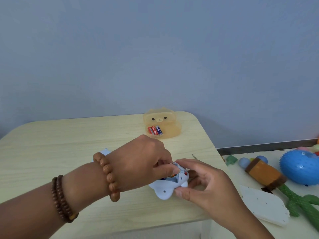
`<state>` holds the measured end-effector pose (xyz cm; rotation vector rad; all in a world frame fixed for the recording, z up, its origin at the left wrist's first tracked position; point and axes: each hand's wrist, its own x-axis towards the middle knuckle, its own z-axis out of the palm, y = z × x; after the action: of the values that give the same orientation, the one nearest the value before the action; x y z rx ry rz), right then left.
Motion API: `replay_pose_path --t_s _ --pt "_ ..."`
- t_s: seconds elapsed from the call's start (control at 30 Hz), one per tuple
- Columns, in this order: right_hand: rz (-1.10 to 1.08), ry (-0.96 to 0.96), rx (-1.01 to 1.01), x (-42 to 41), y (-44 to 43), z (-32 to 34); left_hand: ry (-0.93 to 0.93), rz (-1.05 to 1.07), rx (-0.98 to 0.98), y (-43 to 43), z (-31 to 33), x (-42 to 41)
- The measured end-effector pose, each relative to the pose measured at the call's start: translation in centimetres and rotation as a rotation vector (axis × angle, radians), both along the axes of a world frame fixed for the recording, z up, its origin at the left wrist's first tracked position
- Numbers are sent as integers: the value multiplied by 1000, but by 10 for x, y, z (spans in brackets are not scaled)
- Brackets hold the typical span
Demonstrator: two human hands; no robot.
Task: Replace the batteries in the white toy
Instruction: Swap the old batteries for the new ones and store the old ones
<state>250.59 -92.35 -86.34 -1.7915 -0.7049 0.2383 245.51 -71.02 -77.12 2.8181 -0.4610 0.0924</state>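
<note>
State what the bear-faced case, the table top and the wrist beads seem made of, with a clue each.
Bear-faced case: translucent orange plastic; glossy, see-through walls.
Table top: matte wood or laminate; pale grain lines.
Wrist beads: probably polished wood; brown, softly shiny.

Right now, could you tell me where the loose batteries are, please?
In the head view, the loose batteries lie in the open orange bear case at the far edge of the table, beyond the left hand.

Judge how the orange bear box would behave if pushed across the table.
The box looks like thin translucent plastic, so probably light and stiff. Its flat base should slide on the smooth table. Pushed at the upright lid, it might tip, and the batteries inside would likely shift.
</note>
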Motion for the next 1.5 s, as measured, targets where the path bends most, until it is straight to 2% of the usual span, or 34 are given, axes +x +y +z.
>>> replay_pose_path --t_s 0.47,0.57,0.73,0.97,1.13,1.33,1.5 --pt "15 -3 6 0 1 3 52 -60 -58 -7 -6 -3" --pt "9 7 10 0 0 3 21 -119 9 -3 -7 -3" --pt "-10 20 13 -2 0 2 -133 -247 182 1 -9 -6" --pt "-39 14 14 -2 1 4 -117 -258 196 12 -13 -4" --pt "-38 12 10 -3 -1 7 -38 -219 11 23 -13 -4" --pt "2 44 -46 -3 -1 11 75 -63 -73 30 -21 0" --pt "-43 271 78 -1 9 24 45 -66 -101 29 -27 3"
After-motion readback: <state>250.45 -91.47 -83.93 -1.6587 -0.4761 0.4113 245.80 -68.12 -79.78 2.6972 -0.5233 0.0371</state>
